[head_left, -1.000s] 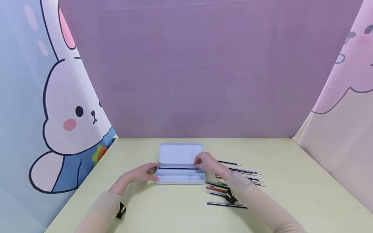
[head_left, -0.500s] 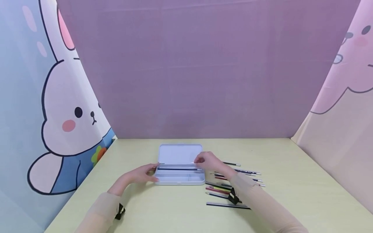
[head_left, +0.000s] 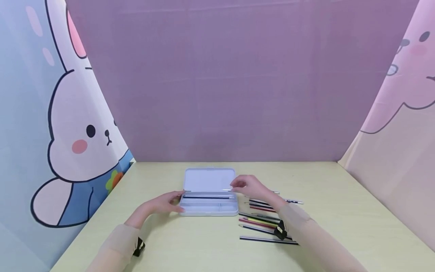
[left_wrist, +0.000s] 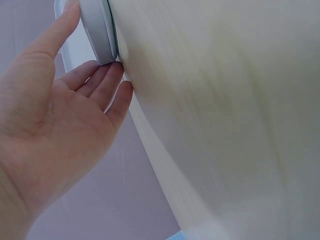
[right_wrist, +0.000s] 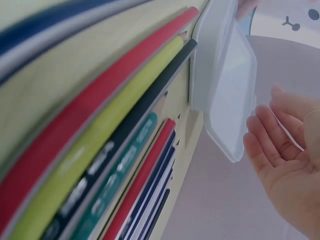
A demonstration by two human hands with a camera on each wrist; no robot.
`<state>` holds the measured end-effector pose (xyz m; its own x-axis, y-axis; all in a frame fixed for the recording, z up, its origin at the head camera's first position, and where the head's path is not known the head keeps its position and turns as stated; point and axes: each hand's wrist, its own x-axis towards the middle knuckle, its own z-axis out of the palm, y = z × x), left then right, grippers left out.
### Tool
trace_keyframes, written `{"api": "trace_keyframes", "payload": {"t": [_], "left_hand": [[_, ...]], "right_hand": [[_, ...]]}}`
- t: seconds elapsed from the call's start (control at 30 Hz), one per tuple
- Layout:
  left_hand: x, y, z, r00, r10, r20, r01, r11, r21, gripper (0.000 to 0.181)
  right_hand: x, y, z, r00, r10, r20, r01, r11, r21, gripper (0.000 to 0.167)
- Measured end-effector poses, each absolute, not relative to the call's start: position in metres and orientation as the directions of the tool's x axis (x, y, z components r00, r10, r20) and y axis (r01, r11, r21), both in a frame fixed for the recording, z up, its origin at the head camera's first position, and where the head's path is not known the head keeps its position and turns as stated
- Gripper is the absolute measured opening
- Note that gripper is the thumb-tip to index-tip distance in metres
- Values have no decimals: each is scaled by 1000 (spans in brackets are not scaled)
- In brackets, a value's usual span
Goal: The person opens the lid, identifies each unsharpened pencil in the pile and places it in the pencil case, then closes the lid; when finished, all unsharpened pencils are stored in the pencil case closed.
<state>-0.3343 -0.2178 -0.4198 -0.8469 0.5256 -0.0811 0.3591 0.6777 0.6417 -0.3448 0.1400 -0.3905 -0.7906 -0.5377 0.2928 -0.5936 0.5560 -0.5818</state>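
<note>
A white pencil case (head_left: 200, 208) lies with its lid (head_left: 209, 179) raised at the back. One dark pencil (head_left: 205, 197) lies lengthwise in its rear compartment. My left hand (head_left: 164, 203) holds the case's left end, thumb at the front corner and fingers behind. In the left wrist view, the thumb and fingertips meet the case (left_wrist: 97, 32). By the case's right rear corner is my right hand (head_left: 249, 187), its fingers loosely bent. The right wrist view shows nothing between those fingers, beside the lid (right_wrist: 235, 100).
Several loose pencils lie right of the case, partly under my right forearm. Among them are a yellow pencil (right_wrist: 95, 137), a red pencil (right_wrist: 100, 102) and a teal pencil (right_wrist: 117, 172). A dark striped pencil (head_left: 258, 239) lies nearest me. A purple curtain (head_left: 217, 83) hangs behind the table.
My right hand has shifted right and slightly up, away from the case, and its fingers have spread. The pencil's right end now shows fully. My left hand stays at the case.
</note>
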Motion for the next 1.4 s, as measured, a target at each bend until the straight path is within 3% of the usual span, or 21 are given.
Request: {"api": "trace_keyframes", "payload": {"t": [0.63, 1.4], "left_hand": [[-334, -220, -422, -852, 517, -85, 363, 699, 616, 80], [-335, -218, -421, -852, 518, -78, 363, 690, 626, 79]], "right_hand": [[-332, 193, -380, -797, -485, 360, -603, 593, -534, 21], [-317, 264, -389, -862, -431, 266, -504, 686, -525, 23]]}}
